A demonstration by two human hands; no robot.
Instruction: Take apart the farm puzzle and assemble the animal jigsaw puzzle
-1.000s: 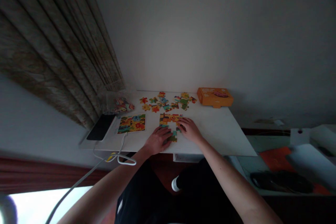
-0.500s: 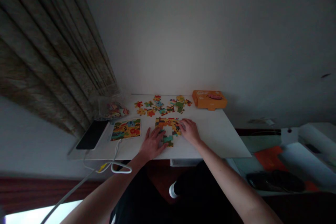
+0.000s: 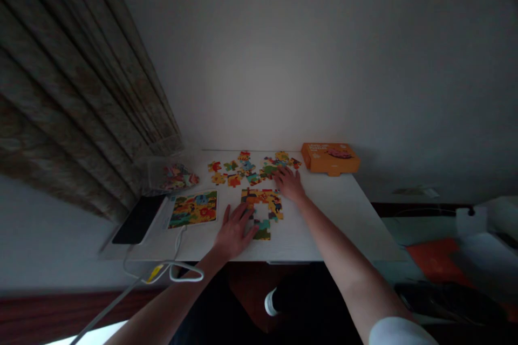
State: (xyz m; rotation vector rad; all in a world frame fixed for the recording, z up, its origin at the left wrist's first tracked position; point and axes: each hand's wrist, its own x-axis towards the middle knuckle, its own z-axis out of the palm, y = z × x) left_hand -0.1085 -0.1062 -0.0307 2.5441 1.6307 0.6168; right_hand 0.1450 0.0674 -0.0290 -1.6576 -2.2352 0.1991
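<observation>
left hand (image 3: 233, 232): flat, fingers spread, holding nothing, pressed on the partly built puzzle (image 3: 262, 211) near the table (image 3: 335, 215) front edge
right hand (image 3: 288, 181): open, over loose pieces (image 3: 246, 166) near the far edge
free room: bare tabletop right of puzzle

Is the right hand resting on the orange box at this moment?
No: the right hand lies among the loose puzzle pieces, while the orange box sits untouched farther right on the table.

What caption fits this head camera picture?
Left hand flat beside a half-built puzzle; right hand reaching loose pieces.
</observation>
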